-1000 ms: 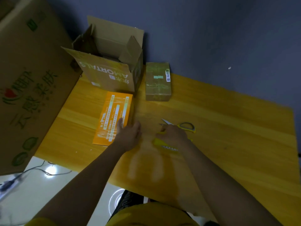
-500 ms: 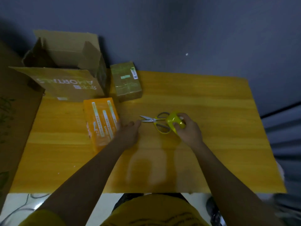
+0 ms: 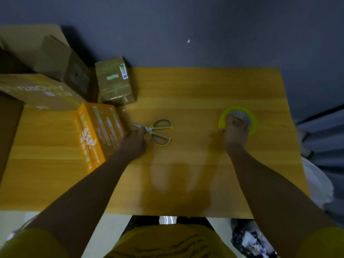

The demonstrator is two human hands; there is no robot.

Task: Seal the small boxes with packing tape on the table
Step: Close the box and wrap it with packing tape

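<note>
A small orange box (image 3: 98, 131) lies at the table's left. Behind it stands a small brown box (image 3: 113, 81) wrapped in clear tape, close to the wall. Yellow-handled scissors (image 3: 160, 133) lie in the middle of the table (image 3: 186, 90). My left hand (image 3: 134, 144) rests between the orange box and the scissors, fingers loosely curled, a fingertip at the blades. My right hand (image 3: 234, 133) grips the near edge of a yellow packing tape roll (image 3: 247, 110) lying flat at the right.
A large open cardboard box (image 3: 46, 58) stands at the back left, its flaps spread. Another big carton's edge shows at the far left. A dark wall runs behind the table. Clutter lies on the floor at the lower right.
My right hand has carried the tape roll from beside the scissors to the table's right side. My left hand stayed by the orange box. The camera swung right.
</note>
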